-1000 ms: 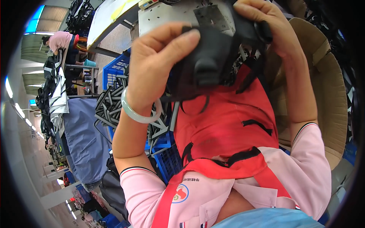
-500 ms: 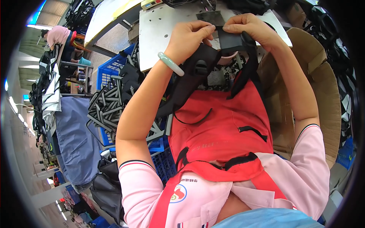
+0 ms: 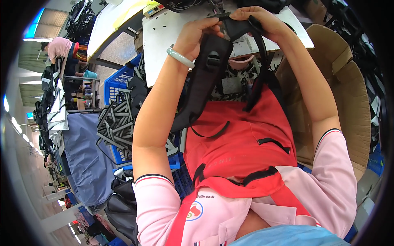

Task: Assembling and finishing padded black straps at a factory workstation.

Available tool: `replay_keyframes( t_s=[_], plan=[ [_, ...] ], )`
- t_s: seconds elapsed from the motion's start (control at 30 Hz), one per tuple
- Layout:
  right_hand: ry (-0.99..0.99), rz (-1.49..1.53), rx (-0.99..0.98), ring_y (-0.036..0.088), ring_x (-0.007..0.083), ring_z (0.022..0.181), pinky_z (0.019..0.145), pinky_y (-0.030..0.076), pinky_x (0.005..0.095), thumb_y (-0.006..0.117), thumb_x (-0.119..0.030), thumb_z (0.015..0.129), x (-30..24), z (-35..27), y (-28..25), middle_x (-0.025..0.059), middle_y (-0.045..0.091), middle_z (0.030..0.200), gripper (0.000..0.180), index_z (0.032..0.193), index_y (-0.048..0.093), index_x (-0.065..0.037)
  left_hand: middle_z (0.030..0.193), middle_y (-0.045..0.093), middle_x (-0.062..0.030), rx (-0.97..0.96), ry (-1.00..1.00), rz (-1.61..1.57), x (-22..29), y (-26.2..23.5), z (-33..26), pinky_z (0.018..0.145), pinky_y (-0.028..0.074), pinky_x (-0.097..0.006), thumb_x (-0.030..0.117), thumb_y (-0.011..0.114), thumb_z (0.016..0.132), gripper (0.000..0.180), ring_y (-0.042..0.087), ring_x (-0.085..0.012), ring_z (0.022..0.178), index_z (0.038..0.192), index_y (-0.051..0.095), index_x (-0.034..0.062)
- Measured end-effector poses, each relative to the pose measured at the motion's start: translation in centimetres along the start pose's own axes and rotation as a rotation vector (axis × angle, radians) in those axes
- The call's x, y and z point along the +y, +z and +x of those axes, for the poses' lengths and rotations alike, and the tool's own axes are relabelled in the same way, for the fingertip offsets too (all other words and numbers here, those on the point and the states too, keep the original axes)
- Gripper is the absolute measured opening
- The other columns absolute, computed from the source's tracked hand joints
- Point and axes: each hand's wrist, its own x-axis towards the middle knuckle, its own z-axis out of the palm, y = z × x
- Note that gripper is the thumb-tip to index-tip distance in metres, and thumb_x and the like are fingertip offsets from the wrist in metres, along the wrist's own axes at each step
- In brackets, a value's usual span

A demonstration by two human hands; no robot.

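A black padded strap point(image 3: 210, 74) with a plastic buckle hangs from between my hands down over the red apron point(image 3: 242, 135) on my lap. My left hand point(image 3: 197, 35) is closed on its upper end, thumb and fingers pinching the edge. Opposite it, my right hand point(image 3: 260, 22) pinches the same black piece between thumb and forefinger. A flat dark panel of the piece shows just below my right fingers, and a narrower black loop drops from there. Both hands are raised over the front edge of the white table point(image 3: 164, 45).
Dark machine parts stand at the table's far side, by a small control box point(image 3: 154, 8). At my left, a blue crate point(image 3: 117, 80) stands by a heap of grey strips point(image 3: 117, 123). An open cardboard box point(image 3: 328, 94) is at my right. A co-worker point(image 3: 59, 49) bends over far left.
Both hands have risen slightly, away from me, bringing the strap's upper end with them. The padded part with the buckle now hangs straighter and shows more fully.
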Motion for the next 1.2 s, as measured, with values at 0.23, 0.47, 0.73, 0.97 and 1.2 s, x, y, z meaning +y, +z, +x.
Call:
replay_keyframes(
  t_s=[0.23, 0.47, 0.73, 0.97, 1.2],
  plan=[
    [-0.073, 0.215, 0.11, 0.066, 0.014, 0.078, 0.073, 0.053, 0.0253, 0.068, -0.014, 0.089, 1.0, 2.2, -0.2, 0.0071, 0.071, 0.09, 0.021, 0.097, 0.07, 0.005, 0.08, 0.063, -0.006, -0.027, 0.063, 0.001, 0.0, -0.8, 1.6, 0.073, 0.054, -0.029, 0.017, 0.066, 0.09, 0.022, 0.064, -0.0178, 0.078, 0.098, 0.065, -0.0037],
    [-0.144, 0.299, 0.128, 0.066, 0.0152, 0.088, 0.082, 0.052, 0.026, 0.065, -0.013, 0.091, 3.1, 3.5, -1.0, 0.0083, 0.07, 0.097, 0.022, 0.103, 0.068, 0.006, 0.079, 0.065, -0.0102, 0.064, 0.156, -0.039, -0.5, -0.7, 2.9, 0.073, 0.053, -0.032, 0.014, 0.064, 0.089, 0.017, 0.065, -0.0225, 0.074, 0.091, 0.066, -0.003],
    [-0.066, 0.214, 0.101, 0.061, 0.0078, 0.076, 0.068, 0.047, 0.02, 0.067, -0.02, 0.092, -0.2, -1.4, 0.3, -0.0015, 0.065, 0.085, 0.017, 0.094, 0.066, -0.003, 0.103, 0.068, -0.0115, 0.086, 0.343, 0.049, -2.2, -3.6, 1.6, 0.081, 0.055, -0.033, 0.012, 0.055, 0.095, 0.026, 0.067, -0.0203, 0.09, 0.115, 0.061, -0.0039],
    [-0.144, -0.117, 0.019, 0.059, 0.0053, 0.079, 0.072, 0.047, 0.0206, 0.068, -0.019, 0.091, 0.3, -3.5, 0.0, -0.0024, 0.065, 0.087, 0.018, 0.097, 0.064, -0.003, 0.103, 0.067, -0.0129, -0.462, -0.331, -0.054, -3.3, 1.1, -3.2, 0.09, 0.051, -0.035, 0.026, 0.041, 0.103, 0.04, 0.066, -0.0272, 0.09, 0.121, 0.057, -0.0058],
    [-0.412, -0.512, 0.209, 0.053, 0.0059, 0.081, 0.073, 0.044, 0.0217, 0.072, -0.019, 0.087, 1.5, -6.9, 1.8, -0.0015, 0.06, 0.088, 0.02, 0.091, 0.062, -0.001, 0.08, 0.058, -0.0044, -0.525, -0.214, -0.162, -1.9, 1.4, -6.1, 0.073, 0.046, -0.028, 0.029, 0.046, 0.102, 0.033, 0.057, -0.0189, 0.074, 0.096, 0.059, -0.001]
  ],
)
